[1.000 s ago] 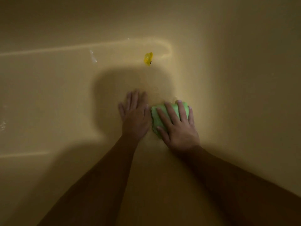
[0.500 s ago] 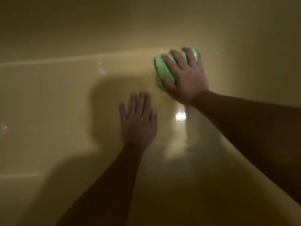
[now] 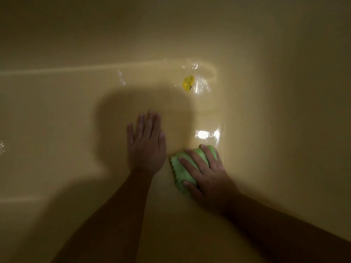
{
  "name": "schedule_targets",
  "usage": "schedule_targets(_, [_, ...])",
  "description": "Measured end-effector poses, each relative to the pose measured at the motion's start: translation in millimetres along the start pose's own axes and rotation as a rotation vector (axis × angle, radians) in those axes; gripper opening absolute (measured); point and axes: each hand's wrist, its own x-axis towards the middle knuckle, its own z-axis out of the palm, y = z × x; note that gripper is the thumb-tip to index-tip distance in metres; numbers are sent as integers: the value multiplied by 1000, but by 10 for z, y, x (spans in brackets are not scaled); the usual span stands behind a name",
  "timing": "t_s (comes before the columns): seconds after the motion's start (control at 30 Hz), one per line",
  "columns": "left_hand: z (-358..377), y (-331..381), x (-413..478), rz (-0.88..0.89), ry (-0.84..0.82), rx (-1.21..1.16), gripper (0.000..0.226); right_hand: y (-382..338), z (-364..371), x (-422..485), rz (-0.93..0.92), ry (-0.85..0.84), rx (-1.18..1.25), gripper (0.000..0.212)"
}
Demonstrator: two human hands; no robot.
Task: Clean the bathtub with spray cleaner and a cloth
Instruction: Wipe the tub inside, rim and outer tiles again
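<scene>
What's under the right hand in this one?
A green cloth, pressed against the bathtub floor by the right hand. Its left edge and top show; the rest, and the tub surface beneath, are covered.

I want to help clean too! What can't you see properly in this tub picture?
1. Spray cleaner: nowhere in the head view.
2. Green cloth: partly covered by the right hand pressing it.
3. Small yellow thing: too small and dim to identify.
4. Bathtub floor beside the left hand: shadow hides any dirt.
</scene>
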Motion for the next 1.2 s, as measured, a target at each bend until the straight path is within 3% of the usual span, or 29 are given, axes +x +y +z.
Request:
schedule_targets(0.13, [-4,-99,-10,2,2,1,59,134,-162,377,-11,55,-20,63])
schedule_targets(0.33, [30,-155,18,2,25,14,59,584,-616,1706,74,234,-47,67])
schedule_targets(0.47, [34,-188,49,15,45,33,60,723,-883,2196,124,245,-61,72])
schedule_targets(0.63, [12,-252,16,15,15,13,60,402,-559,1717,164,280,-19,67])
schedule_targets(0.9, [-62,-556,-303,-3,-60,10,62,-492,189,250,54,65,-10,68])
schedule_targets(1.03, [-69,-613,-262,-8,-66,18,61,-434,99,371,-8,6,-16,69])
schedule_targets(1.2, [-57,-695,-203,-15,-34,25,60,-133,-237,1268,-23,126,-42,66])
